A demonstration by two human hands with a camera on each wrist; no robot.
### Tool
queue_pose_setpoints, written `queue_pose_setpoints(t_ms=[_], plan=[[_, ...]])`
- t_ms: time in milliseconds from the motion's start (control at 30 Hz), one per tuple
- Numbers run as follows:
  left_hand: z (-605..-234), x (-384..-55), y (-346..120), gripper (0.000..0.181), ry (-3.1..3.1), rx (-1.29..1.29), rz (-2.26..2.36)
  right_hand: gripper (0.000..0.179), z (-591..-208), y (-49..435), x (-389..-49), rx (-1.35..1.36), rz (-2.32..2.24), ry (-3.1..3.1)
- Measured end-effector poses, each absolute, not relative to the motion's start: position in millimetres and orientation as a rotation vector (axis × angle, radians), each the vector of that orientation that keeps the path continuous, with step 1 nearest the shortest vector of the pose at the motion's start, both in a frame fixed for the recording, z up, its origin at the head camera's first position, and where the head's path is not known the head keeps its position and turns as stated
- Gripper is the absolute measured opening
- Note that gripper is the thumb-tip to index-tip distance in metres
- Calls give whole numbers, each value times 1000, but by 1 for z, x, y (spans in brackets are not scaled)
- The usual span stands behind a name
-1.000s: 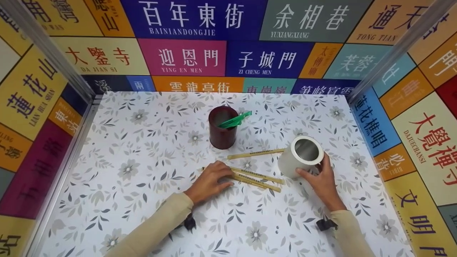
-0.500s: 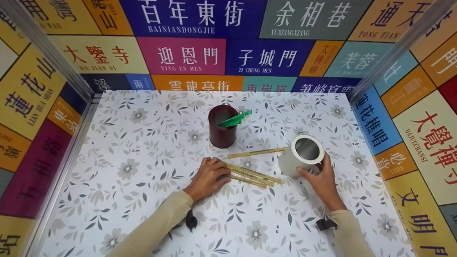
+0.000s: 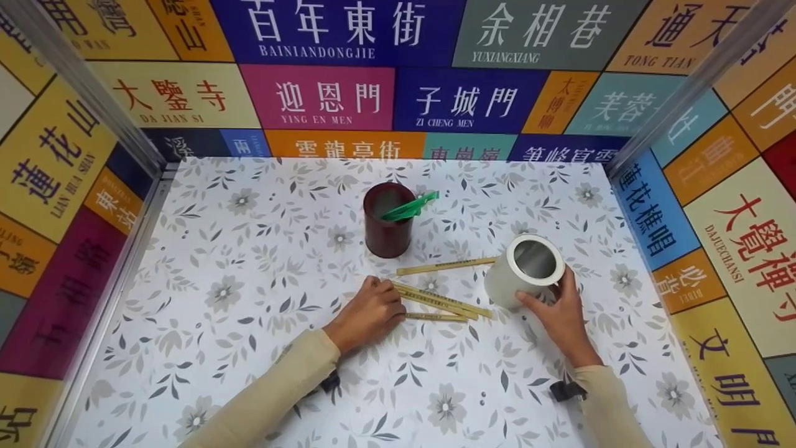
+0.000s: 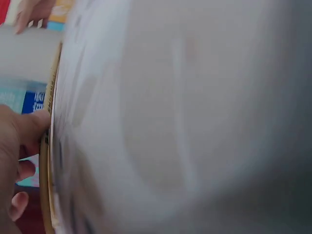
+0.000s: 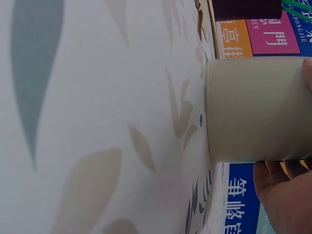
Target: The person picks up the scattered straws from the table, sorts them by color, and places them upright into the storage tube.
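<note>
Pinches sticks (image 3: 438, 301), slanting rightward toward white cup (image 3: 510, 284), with left hand (image 3: 370, 312); grips cup upright with right hand (image 3: 561, 314); beyond, dark cup (image 3: 387, 238).

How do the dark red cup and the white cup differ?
The dark red cup has green strips poking out; none poke from the white cup. The right hand holds the white cup, while no hand touches the dark red cup. Both are round and open-topped.
</note>
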State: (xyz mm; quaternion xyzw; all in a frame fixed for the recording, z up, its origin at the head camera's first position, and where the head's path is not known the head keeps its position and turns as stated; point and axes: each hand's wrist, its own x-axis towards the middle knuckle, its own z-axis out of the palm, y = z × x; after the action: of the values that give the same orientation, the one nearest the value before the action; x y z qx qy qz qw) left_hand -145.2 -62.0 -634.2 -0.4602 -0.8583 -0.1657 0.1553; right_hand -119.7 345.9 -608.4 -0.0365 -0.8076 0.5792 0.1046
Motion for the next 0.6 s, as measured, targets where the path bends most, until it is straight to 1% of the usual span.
queue_pose_setpoints(t_ms=[133, 300, 500, 600], plan=[[-628, -139, -59, 15, -2474, -1333, -459, 96, -608, 346, -119, -108, 1719, -2382], [-620, -140, -59, 12, -2459, -1235, -464, 95, -610, 347, -119, -51, 1752, -2379], [-589, -148, -47, 4, -2490, -1115, -639, 96, -610, 349, -118, -50, 1751, -2364], [-571, -150, -36, 4, -2528, -1095, -776, 97, -610, 350, -118, -59, 1737, -2372]])
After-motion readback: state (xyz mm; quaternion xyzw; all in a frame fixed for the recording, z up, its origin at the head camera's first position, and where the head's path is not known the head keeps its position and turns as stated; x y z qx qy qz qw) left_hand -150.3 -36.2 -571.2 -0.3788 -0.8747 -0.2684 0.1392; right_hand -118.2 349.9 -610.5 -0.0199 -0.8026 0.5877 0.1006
